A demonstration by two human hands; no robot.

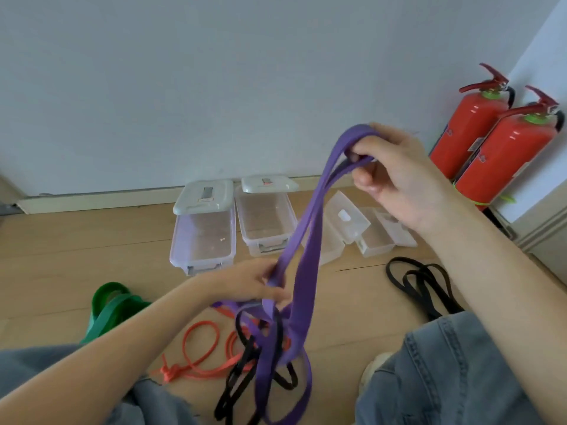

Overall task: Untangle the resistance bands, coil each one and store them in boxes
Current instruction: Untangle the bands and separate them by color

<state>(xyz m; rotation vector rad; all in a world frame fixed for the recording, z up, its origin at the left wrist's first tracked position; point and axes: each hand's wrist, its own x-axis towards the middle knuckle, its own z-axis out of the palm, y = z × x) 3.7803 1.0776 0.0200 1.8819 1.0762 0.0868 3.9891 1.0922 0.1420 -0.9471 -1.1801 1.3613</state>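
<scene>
Your right hand [395, 176], in the upper right of centre, has its fingers curled round the top bend of the purple resistance band [310, 228] and holds it high. From there the band's two strands run down and to the left as one long slanted line, ending at your left hand [254, 283] near the middle of the frame. That hand pinches the purple strands just above the knot.

The whole move turns on that line. The tangle [270, 338] hangs directly below your left hand, in the lower centre, between your knees. There the purple band is threaded through a black band [242, 375], whose loops dangle to the floor. So your left hand is the one nearer the snarl and your right is well clear of it. As I judge it, you should keep the right hand up as the anchor and let the left work down along the band's length to free the black loops.

An orange band [199, 351] lies on the floor to the lower left, seemingly knotted at its near end. I cannot tell whether it joins the tangle. A green band [110, 305] lies further left, and another black band [423, 283] lies apart at the right.

The clear storage boxes [202, 240] stand open against the wall beyond, with nothing coiled inside yet.
</scene>
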